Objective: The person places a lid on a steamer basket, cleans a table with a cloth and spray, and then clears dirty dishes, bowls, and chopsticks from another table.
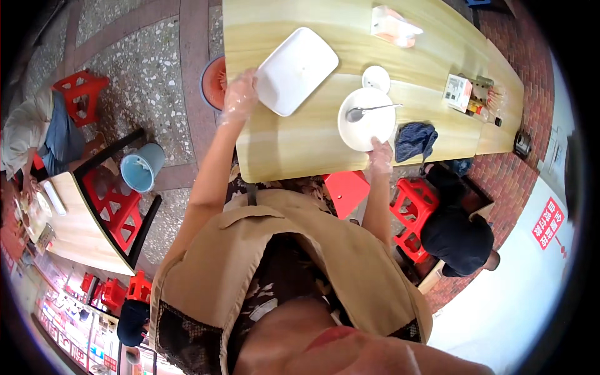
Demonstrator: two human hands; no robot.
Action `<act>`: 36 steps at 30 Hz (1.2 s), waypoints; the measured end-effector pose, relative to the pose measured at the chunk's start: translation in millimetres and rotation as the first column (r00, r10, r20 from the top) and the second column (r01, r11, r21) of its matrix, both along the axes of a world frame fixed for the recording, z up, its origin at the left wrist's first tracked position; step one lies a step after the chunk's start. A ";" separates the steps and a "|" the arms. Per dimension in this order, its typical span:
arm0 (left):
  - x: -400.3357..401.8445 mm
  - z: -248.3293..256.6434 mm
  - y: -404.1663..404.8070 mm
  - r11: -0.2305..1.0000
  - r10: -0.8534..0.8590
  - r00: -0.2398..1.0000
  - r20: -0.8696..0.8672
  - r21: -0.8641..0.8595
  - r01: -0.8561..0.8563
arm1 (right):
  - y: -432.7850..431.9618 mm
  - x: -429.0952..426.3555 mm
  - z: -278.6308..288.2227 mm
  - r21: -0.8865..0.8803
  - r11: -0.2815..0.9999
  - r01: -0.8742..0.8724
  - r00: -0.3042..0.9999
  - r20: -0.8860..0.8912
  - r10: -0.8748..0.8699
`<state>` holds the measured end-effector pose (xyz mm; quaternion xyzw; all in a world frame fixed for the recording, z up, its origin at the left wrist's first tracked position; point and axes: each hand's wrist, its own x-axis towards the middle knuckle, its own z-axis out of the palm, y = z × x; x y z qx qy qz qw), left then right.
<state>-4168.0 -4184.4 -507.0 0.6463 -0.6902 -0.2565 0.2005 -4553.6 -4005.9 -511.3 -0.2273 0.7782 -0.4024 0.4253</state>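
Note:
My left hand (240, 96), in a clear plastic glove, grips the near left edge of a white rectangular tray (300, 70) over the table's left end. Only a tiny speck shows on the tray. With my right hand (380, 157), also gloved, I pinch the near rim of a white bowl (358, 135). A metal spoon (355, 114) lies in it, its handle reaching past the right rim. Just beyond the bowl sits a small white dish (376, 77) with a few dark specks. A crumpled dark blue cloth (416, 139) rests to the right of my right hand.
The wood-patterned table (290, 152) bears a tissue pack (396, 28) and a condiment group (478, 98). A red bin (214, 86) stands off its left edge. Red stools (415, 201) and a person in black (457, 239) are at right; a light-blue bucket (140, 169) is at left.

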 end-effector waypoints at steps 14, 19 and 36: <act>-83.2 25.9 82.1 0.728 0.446 0.873 -0.198 0.648 -0.225 | -105.7 52.1 34.8 0.065 0.994 -0.084 0.991 0.112 0.077; -75.4 9.6 82.9 0.753 0.466 0.858 -0.215 0.606 -0.258 | -145.0 3.8 5.3 0.080 0.988 -0.133 0.982 -0.120 0.142; -78.1 19.0 48.0 0.557 0.634 0.557 -0.537 0.816 0.153 | -38.8 -110.2 -9.1 0.242 0.950 0.197 0.358 -0.920 0.160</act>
